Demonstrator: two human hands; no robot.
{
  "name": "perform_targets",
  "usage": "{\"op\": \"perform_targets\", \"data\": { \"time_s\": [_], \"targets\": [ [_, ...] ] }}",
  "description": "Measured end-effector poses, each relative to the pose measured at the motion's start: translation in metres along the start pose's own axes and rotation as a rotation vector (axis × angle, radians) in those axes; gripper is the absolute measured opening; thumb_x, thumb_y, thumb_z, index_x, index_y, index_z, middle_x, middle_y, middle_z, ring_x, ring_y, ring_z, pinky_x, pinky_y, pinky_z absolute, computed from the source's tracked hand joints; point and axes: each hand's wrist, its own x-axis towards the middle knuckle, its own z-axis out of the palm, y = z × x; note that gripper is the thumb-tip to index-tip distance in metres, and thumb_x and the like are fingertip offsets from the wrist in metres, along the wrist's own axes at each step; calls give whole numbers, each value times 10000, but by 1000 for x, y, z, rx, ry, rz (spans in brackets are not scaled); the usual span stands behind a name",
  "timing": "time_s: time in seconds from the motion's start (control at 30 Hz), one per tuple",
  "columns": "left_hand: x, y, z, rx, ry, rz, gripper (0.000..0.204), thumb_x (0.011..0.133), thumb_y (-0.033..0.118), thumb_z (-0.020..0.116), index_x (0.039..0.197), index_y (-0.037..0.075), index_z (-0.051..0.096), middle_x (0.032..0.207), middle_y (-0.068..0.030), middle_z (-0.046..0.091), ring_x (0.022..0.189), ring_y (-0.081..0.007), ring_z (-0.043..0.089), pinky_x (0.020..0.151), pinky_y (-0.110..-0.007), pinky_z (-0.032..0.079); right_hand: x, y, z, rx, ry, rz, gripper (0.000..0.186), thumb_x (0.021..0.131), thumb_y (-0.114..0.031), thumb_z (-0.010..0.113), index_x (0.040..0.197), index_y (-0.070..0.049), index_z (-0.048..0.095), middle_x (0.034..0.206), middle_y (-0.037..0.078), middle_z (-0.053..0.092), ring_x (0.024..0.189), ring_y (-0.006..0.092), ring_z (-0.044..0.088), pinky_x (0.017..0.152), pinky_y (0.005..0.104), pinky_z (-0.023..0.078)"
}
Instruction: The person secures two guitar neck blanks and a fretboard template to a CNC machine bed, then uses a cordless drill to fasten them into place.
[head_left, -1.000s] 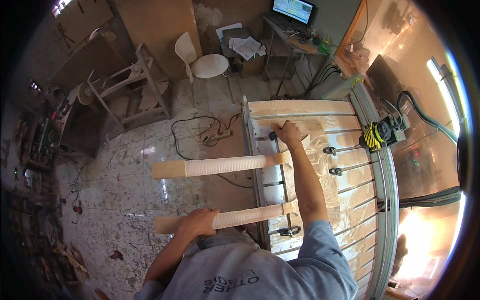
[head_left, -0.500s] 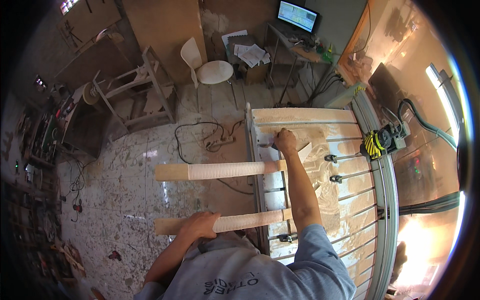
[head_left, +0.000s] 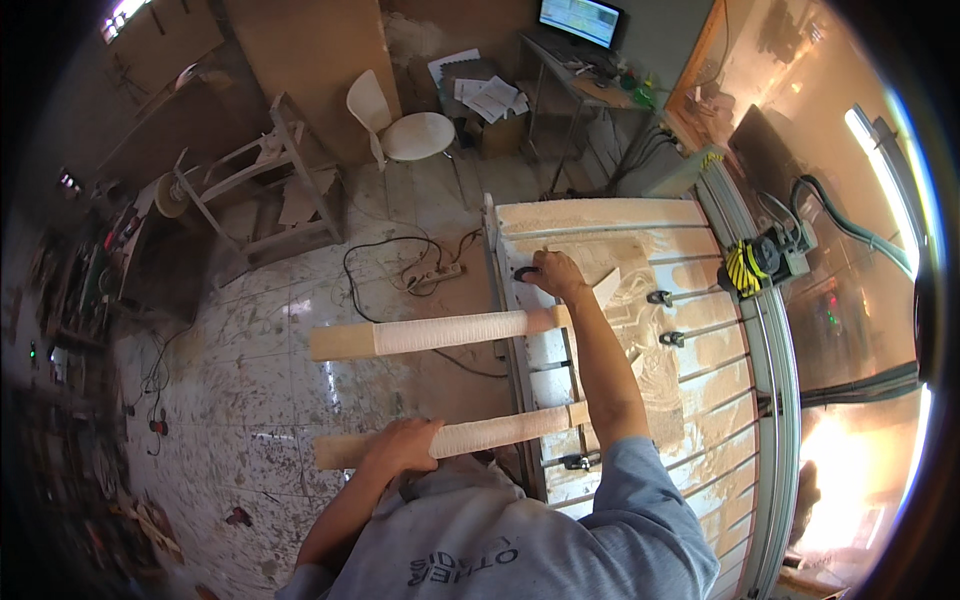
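Note:
My left hand point(head_left: 405, 443) is closed around the near long wooden piece point(head_left: 488, 431), which has a pale grooved middle and square ends. My right hand point(head_left: 553, 272) pinches a black clamp knob point(head_left: 523, 273) at the upper left of the machine bed point(head_left: 600, 216). A second grooved wooden piece point(head_left: 448, 329) lies parallel between my hands, its right end on the bed and its left jutting out. A carved board point(head_left: 630, 290) lies on the dusty bed beside my right forearm. Another black clamp point(head_left: 576, 461) sits below the near piece's right end.
The router head point(head_left: 763, 265) stands at the rail on the right, beside black clamps point(head_left: 672, 339). A white chair point(head_left: 418, 134), a desk with a monitor point(head_left: 580, 22) and wooden frames point(head_left: 262, 200) stand at the back. A power strip point(head_left: 435, 275) and cables lie on the floor.
My right hand has shifted slightly left and toward me along the bed's left edge, with the black knob at its fingers. My left hand stays on the near wooden piece.

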Motion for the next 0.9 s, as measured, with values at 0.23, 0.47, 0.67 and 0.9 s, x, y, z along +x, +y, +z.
{"op": "perform_targets", "data": {
  "time_s": [0.23, 0.47, 0.67, 0.9],
  "targets": [
    [4, 0, -6, -30, -42, 59, 566, 630, 255, 747, 1147, 69, 609, 1030, -222, 708, 985, -408, 678, 859, -483, 544, -20, 3, 29, -114, 73, 239, 437, 815, -367, 749, 1025, 10, 676, 1009, 237, 699, 955, 396, 700, 875, 482, 560],
    [3, -2, -2, -22, -29, 33, 611, 628, 226, 752, 1200, 64, 611, 1049, -229, 704, 1026, -409, 669, 893, -475, 541, -25, -12, -2, 98, 274, 290, 470, 842, -453, 735, 1046, -34, 673, 972, 235, 702, 921, 411, 696, 809, 508, 555],
    [-2, 5, -8, -71, -83, -9, 599, 637, 191, 729, 1208, 67, 598, 1069, -256, 690, 1043, -429, 656, 909, -483, 533, -108, -36, -86, 428, -93, 219, 347, 865, -368, 737, 877, -23, 709, 730, 167, 705, 750, 290, 723, 701, 420, 561],
    [12, -2, -1, -1, -73, 117, 622, 649, 189, 710, 1222, 7, 549, 1080, -281, 686, 1035, -452, 655, 918, -479, 530, -317, -26, -68, 40, -263, 497, 281, 807, -289, 718, 872, -18, 755, 858, 234, 718, 850, 394, 707, 756, 473, 555]
  ]
}}
